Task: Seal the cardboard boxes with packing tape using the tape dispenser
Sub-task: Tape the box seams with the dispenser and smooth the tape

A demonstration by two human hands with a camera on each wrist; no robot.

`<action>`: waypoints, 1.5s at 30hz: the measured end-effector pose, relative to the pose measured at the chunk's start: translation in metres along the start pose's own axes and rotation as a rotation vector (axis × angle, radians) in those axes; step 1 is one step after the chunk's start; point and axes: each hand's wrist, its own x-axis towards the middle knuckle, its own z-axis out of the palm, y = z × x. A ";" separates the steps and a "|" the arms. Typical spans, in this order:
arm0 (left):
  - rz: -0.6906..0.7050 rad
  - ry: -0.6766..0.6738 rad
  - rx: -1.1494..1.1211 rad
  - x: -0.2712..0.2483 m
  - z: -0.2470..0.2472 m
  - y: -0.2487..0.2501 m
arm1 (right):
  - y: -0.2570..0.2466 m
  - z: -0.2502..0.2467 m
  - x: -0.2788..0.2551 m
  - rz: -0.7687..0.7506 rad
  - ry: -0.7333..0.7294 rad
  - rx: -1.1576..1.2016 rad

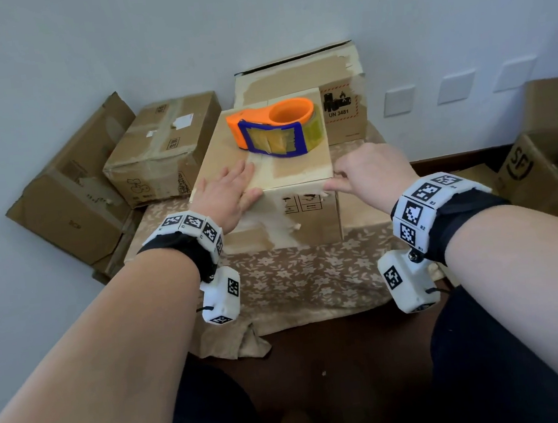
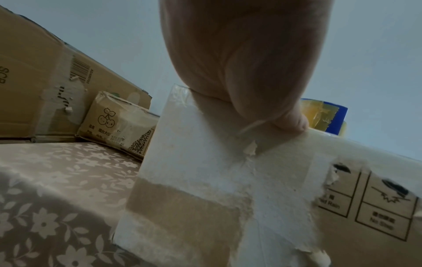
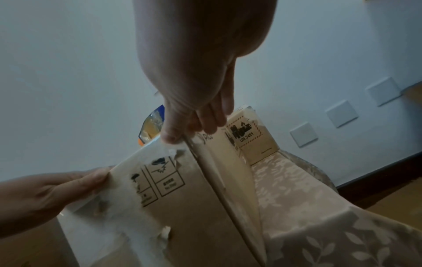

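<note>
A taped cardboard box (image 1: 303,224) stands on the flowered tablecloth (image 1: 295,278) in front of me. An orange and blue tape dispenser (image 1: 275,127) lies on the back of its top, with no hand on it; its edge shows as the dispenser (image 2: 324,115) and the dispenser (image 3: 151,124) in the wrist views. My left hand (image 1: 231,192) lies flat on the box's near left corner, fingers straight, thumb (image 2: 290,121) over the front edge. My right hand (image 1: 346,176) grips the near right corner, thumb (image 3: 171,137) on the front edge, fingers curled round the side.
A sealed box (image 1: 160,148) and a large tilted box (image 1: 74,205) sit at the left. A small box with a UN 3481 label (image 1: 343,111) and a bigger box (image 1: 297,71) stand behind. More boxes (image 1: 534,167) are at the right. A wall is close behind.
</note>
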 end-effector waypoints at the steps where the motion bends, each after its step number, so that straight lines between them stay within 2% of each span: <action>1: -0.003 -0.006 0.000 0.000 0.000 0.000 | -0.002 0.001 -0.001 -0.003 -0.006 0.011; 13: -0.021 -0.025 0.013 0.003 0.001 0.000 | 0.006 0.008 0.010 -0.064 -0.096 0.264; 19: -0.030 -0.018 0.015 0.002 0.001 0.003 | 0.002 0.006 0.012 -0.079 -0.093 0.197; 24: -0.011 0.027 0.059 0.007 0.005 0.001 | -0.005 0.001 0.014 0.010 -0.150 0.089; 28: 0.008 -0.010 0.073 0.012 0.002 -0.001 | -0.014 -0.004 0.018 0.125 -0.213 0.035; 34: 0.107 0.008 0.047 0.010 -0.001 -0.012 | -0.035 -0.026 0.028 0.301 -0.104 0.003; 38: 0.123 -0.010 0.000 0.003 -0.010 -0.032 | -0.051 -0.041 0.040 0.319 0.025 0.030; 42: 0.067 -0.022 0.015 -0.008 -0.012 -0.051 | -0.071 -0.041 0.053 0.294 -0.005 0.039; 45: 0.053 -0.019 -0.015 -0.010 -0.010 -0.056 | -0.075 -0.036 0.058 0.349 -0.010 0.053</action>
